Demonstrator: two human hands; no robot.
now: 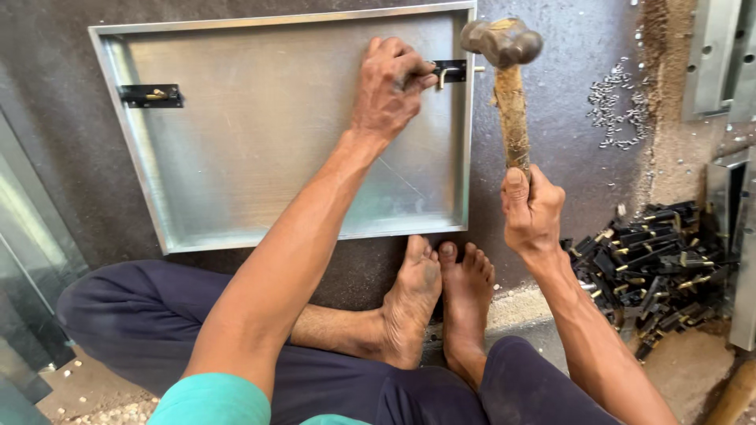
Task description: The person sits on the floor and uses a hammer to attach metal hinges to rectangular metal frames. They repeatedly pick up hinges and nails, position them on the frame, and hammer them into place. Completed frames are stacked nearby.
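Sheet-metal panel (260, 149), a shallow grey tray with a raised rim, is lying flat on the dark floor in front of the seated person's bare feet (441, 299) and is taking up most of the view. Along its right-hand rim a small black sliding latch (450, 72) with a brass-coloured knob is sitting, its long axis running left to right across the rim, its bolt end poking just past the edge. A matching latch (151, 95) is sitting on the opposite rim, well apart from both hands.

The left hand (390, 86) is reaching across the panel and is pressing down on the right-hand latch, fingers curled together over its inner end, so this hand is touching the piece. The right hand (531, 208) is wrapped tight around the lower part of a wooden handle, holding a ball-peen hammer (504, 79) upright, handle pointing away from the body. The steel head is hovering just to the right of the latch and slightly above it, just outside the rim, not touching it. So the latch is lying to the left of the hammer head, beside it, with the fingertips of the pinning hand just to the left again.

Off to the right, a heap of spare black latches (657, 264) is lying near the right wrist, and a scatter of small silvery fasteners (618, 106) is spread farther up on the floor.
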